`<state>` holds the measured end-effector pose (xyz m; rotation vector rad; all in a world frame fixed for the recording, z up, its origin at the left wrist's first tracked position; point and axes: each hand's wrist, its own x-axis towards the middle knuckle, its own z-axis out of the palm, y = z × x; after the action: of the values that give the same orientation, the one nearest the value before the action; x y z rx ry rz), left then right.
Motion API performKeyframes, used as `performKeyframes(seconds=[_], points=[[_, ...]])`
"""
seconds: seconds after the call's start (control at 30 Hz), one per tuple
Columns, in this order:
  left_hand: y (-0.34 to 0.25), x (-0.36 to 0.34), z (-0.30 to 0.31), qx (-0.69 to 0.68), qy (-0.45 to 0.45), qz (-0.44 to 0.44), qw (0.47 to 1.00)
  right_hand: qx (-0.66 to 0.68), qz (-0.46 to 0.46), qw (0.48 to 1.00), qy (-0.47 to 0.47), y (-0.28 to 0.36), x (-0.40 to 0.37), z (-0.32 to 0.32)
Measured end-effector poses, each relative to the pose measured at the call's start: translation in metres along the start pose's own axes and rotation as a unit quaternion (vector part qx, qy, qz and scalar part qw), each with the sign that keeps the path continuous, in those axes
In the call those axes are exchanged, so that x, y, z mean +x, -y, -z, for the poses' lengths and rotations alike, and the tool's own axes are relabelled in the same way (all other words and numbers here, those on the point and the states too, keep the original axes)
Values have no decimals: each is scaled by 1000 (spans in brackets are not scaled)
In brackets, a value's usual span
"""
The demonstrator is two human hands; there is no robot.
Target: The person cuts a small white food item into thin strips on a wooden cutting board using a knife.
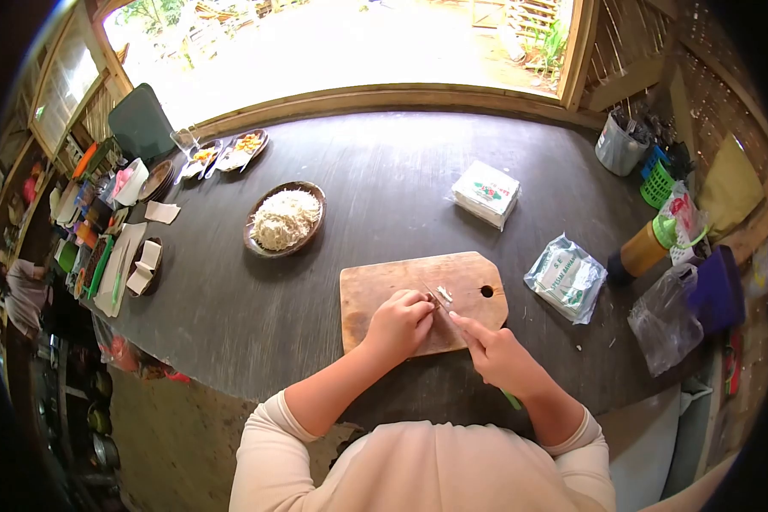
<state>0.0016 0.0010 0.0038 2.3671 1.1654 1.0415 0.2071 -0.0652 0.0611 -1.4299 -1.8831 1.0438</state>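
Observation:
A wooden cutting board (pixel 375 290) with a dark hole in its right end lies on the table in front of me. My right hand (pixel 491 348) grips a knife (pixel 440 300), its thin blade slanting over the board. A green tip that looks like the end of its handle shows below the wrist. My left hand (pixel 403 322) rests on the board with its fingers bunched beside the blade. They press on a small brownish piece of food, mostly hidden. Small white cut pieces (pixel 445 293) lie just beyond the blade.
A brown bowl (pixel 322 224) of pale shredded food stands at back left. Two printed packs, a white one (pixel 486 194) and a plastic-wrapped one (pixel 565 277), lie to the right. Farther right are a bottle (pixel 644 249) and purple container (pixel 718 290). Plates and utensils crowd the left edge.

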Motion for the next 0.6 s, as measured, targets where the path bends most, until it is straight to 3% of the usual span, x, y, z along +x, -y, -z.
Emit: performKeyframes(seconds=[0.6], points=[[1, 0, 0, -2, 4, 0, 1000, 26, -33, 999, 24, 1, 0, 3]])
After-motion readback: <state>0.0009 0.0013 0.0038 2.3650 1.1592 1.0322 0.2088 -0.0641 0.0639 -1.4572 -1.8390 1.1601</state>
